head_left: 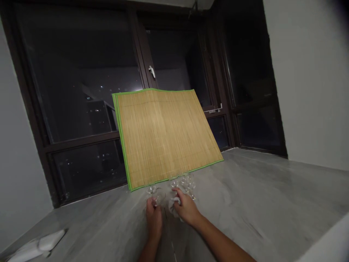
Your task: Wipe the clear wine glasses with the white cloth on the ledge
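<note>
A clear stemmed glass lies low on the grey marble-look surface, just in front of the bamboo mat's lower edge, with the left hand closed around it. Just beside it the right hand grips a crumpled white cloth, and a small cluster of other clear glasses stands right behind that hand. The green-edged bamboo mat leans tilted against the dark window, and a white object lies well apart at the near left.

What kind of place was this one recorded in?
Probably a home, on a wide stone window ledge at night: dark windows, a bamboo mat leaning on them, clear glasses by both hands.
</note>
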{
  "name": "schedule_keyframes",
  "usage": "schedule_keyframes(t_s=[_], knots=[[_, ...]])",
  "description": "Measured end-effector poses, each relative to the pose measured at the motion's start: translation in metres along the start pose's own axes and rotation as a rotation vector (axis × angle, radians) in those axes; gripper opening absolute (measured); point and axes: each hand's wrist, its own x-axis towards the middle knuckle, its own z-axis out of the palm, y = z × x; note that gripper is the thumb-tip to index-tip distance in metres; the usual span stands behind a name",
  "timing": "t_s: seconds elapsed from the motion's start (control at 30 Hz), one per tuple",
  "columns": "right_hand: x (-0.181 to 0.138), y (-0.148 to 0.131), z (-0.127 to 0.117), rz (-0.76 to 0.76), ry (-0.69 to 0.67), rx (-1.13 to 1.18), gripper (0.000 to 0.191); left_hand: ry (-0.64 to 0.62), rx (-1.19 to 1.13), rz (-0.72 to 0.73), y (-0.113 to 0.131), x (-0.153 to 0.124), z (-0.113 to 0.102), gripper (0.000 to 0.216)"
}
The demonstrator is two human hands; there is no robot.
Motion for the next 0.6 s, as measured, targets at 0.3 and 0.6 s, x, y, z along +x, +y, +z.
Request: schedule_keyframes(t_s=[0.3, 0.6], knots=[[-0.008, -0.029, -0.010, -0.206, 0.169, 0.081, 0.055, -0.086, 0.212, 0.138, -0.004, -0.001, 0.007, 0.022], [-0.007, -0.028, -0.011, -0.219, 0.273, 0.003, 0.046, -0.300, 0.239, 0.322, 0.004, -0.011, 0.011, 0.017]])
